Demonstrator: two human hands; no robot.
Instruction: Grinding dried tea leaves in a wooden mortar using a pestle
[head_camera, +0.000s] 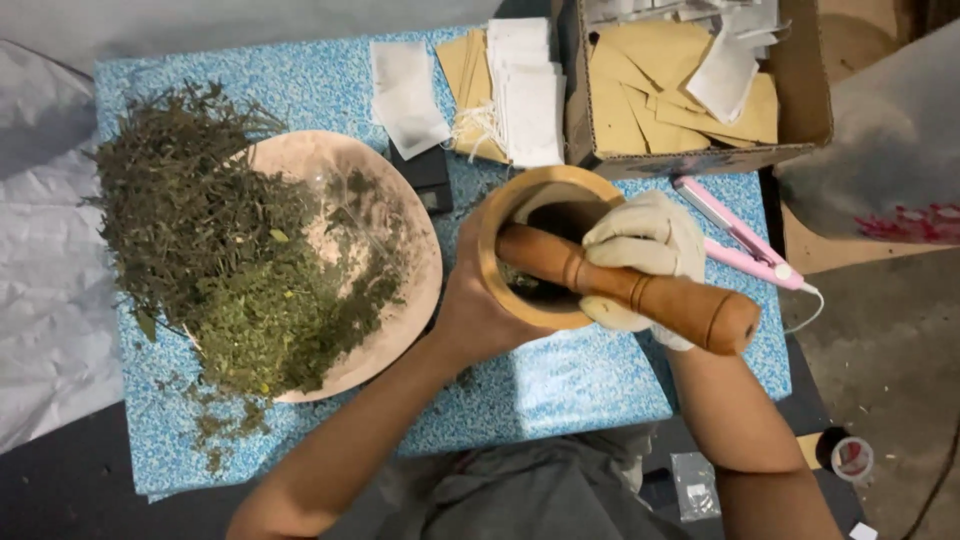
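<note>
A wooden mortar (520, 195) stands on the blue speckled board (560, 385) in front of me. My left hand (470, 300) is bare and clasps the mortar's left wall. My right hand (645, 245), in a pale glove, grips a thick wooden pestle (690, 305). The pestle lies tilted, its head down inside the mortar and its handle end pointing lower right. Some dark crushed herb shows at the bottom of the mortar.
A round wooden tray (410, 300) heaped with dried green herbs (230, 260) sits at left. Behind are white filter bags (405, 90), tan envelopes (462, 70), a small black scale (425, 170) and a cardboard box (805, 90). A pink hair-iron-like tool (735, 235) lies right.
</note>
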